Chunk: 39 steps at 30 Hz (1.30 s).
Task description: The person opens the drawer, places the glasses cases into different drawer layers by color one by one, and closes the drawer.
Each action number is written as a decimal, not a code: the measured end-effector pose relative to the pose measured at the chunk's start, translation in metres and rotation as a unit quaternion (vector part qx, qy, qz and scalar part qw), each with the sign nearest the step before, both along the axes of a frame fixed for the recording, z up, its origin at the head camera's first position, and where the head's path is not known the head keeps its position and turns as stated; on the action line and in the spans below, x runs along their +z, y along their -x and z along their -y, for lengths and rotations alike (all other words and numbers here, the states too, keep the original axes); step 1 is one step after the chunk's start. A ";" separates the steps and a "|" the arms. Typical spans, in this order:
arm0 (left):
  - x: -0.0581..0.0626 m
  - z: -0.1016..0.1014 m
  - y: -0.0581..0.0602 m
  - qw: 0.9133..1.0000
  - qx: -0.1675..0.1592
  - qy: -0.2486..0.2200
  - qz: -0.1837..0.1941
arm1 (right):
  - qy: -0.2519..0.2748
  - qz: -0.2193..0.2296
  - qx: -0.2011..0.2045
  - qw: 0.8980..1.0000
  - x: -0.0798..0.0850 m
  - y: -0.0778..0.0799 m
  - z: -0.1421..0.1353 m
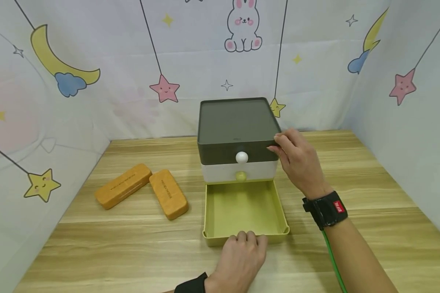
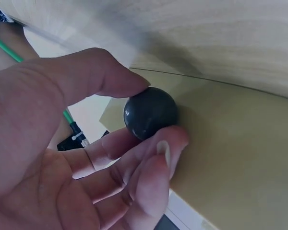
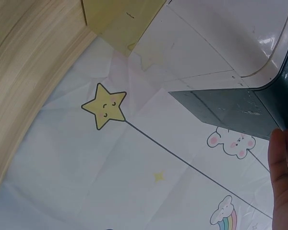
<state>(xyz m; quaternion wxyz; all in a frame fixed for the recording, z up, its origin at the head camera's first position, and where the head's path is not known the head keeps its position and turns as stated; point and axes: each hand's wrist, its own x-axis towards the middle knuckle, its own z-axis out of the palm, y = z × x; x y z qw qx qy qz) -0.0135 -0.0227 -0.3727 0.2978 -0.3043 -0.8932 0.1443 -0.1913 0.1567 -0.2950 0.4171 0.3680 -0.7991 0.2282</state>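
A stacked drawer unit (image 1: 238, 122) stands on the table, dark grey above and white below. Its bottom yellow-green drawer (image 1: 245, 209) is pulled out toward me, with nothing inside. My left hand (image 1: 240, 258) is at that drawer's front; in the left wrist view its thumb and fingers pinch a round dark knob (image 2: 151, 113). My right hand (image 1: 300, 162) grips the front right corner of the unit's dark top, thumb low and fingers at the upper edge. In the right wrist view its fingertips (image 3: 280, 153) touch the dark side, the rest out of frame.
Two orange-brown oblong cases (image 1: 124, 186) (image 1: 168, 194) lie on the table left of the unit. A white knob (image 1: 242, 157) and a yellow-green knob (image 1: 240, 176) mark the upper drawers. Patterned cloth walls (image 1: 205, 65) enclose the back and sides.
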 end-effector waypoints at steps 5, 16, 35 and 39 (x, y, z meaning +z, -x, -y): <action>0.003 0.002 -0.001 1.000 -0.003 -0.002 0.029 | 0.000 0.001 -0.001 1.000 0.000 -0.001 0.000; 0.015 0.011 0.002 0.997 -0.030 -0.058 0.034 | 0.000 0.003 0.000 1.000 0.000 -0.001 0.001; 0.065 0.101 0.072 0.962 0.148 -0.229 0.022 | 0.000 -0.003 0.004 1.000 0.001 0.001 0.000; 0.058 0.118 0.086 0.955 0.177 -0.237 0.017 | 0.000 -0.003 0.004 1.000 0.001 0.000 0.000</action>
